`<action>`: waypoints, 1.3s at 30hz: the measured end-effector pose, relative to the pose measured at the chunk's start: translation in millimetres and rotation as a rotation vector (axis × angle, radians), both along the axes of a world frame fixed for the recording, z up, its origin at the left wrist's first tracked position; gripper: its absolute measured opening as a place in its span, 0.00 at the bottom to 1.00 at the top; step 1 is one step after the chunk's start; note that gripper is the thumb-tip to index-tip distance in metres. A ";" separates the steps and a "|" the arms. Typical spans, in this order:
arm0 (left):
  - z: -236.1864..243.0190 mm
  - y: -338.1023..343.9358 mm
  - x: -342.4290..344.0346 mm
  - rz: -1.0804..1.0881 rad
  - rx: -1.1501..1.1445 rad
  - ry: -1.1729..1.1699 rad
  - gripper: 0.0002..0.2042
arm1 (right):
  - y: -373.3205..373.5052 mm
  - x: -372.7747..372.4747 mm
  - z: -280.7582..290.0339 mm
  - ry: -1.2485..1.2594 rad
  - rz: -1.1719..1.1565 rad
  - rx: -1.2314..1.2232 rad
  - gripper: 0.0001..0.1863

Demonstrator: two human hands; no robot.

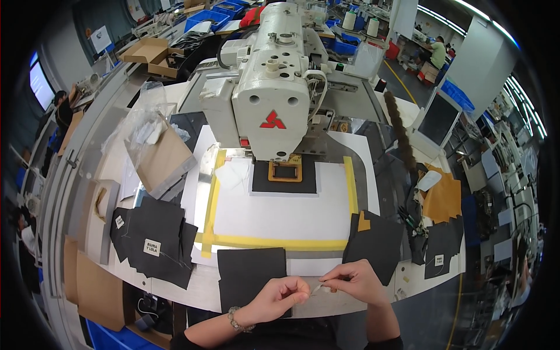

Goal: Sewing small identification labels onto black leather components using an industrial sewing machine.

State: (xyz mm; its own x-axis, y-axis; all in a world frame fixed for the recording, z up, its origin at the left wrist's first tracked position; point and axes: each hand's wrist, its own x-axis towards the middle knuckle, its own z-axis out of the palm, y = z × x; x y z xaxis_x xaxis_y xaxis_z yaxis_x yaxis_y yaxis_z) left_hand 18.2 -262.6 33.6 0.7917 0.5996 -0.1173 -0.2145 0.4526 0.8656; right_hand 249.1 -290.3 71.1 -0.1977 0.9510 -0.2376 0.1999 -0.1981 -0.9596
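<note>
Both hands are near the table's front edge, close together. My right hand pinches a small pale piece, too small to name, pointing toward the left hand. My left hand has its fingers curled and thumb pressed in; whatever it may hold is hidden. Beneath and beside the left hand lies a black fabric panel. Ahead, a white sewing machine stands over another black panel, with a yellow-brown frame resting on it. That panel lies on a white sheet bordered by yellow tape.
Black pieces with white labels are stacked at left, beside an open cardboard box with plastic. At right lie more black panels, a tan piece, a white computer mouse and a small screen.
</note>
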 end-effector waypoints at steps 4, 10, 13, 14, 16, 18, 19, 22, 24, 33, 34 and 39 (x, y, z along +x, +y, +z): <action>-3.0 -3.1 -1.7 -0.021 -0.003 -0.004 0.04 | 7.2 10.9 6.0 0.024 0.104 -0.069 0.08; 4.2 -6.2 -16.2 -0.169 0.033 0.046 0.05 | 23.8 42.8 9.9 0.039 -0.081 -0.027 0.14; 10.6 -0.3 -4.9 -0.448 0.500 0.314 0.12 | 28.9 24.2 16.6 0.051 -0.048 0.048 0.15; 8.6 -1.8 -2.8 -0.300 0.806 0.330 0.16 | 28.7 20.7 10.8 0.105 -0.041 0.007 0.16; 10.3 2.5 -3.7 -0.090 0.885 0.406 0.17 | 26.3 14.8 10.4 0.116 -0.040 0.000 0.16; 17.7 12.1 -1.9 0.226 0.928 0.527 0.21 | 21.5 10.3 11.1 0.128 -0.041 -0.016 0.17; 22.2 17.8 0.0 0.304 0.899 0.521 0.19 | 19.5 8.1 11.4 0.127 -0.041 -0.016 0.17; 25.4 23.6 5.7 0.351 0.796 0.497 0.17 | 16.5 2.5 13.2 0.133 -0.030 -0.029 0.17; 23.5 24.1 9.5 0.356 0.795 0.447 0.11 | 15.5 0.6 15.4 0.124 -0.041 -0.014 0.17; 26.9 24.7 9.4 0.440 0.765 0.386 0.02 | 13.3 -5.3 20.7 0.041 -0.052 0.039 0.16; 26.0 25.5 8.7 0.443 0.766 0.388 0.02 | 12.3 -5.7 20.0 0.043 -0.049 0.040 0.16; 29.7 35.9 -0.2 0.596 0.805 0.417 0.02 | 5.4 -1.2 26.9 0.057 -0.031 0.020 0.16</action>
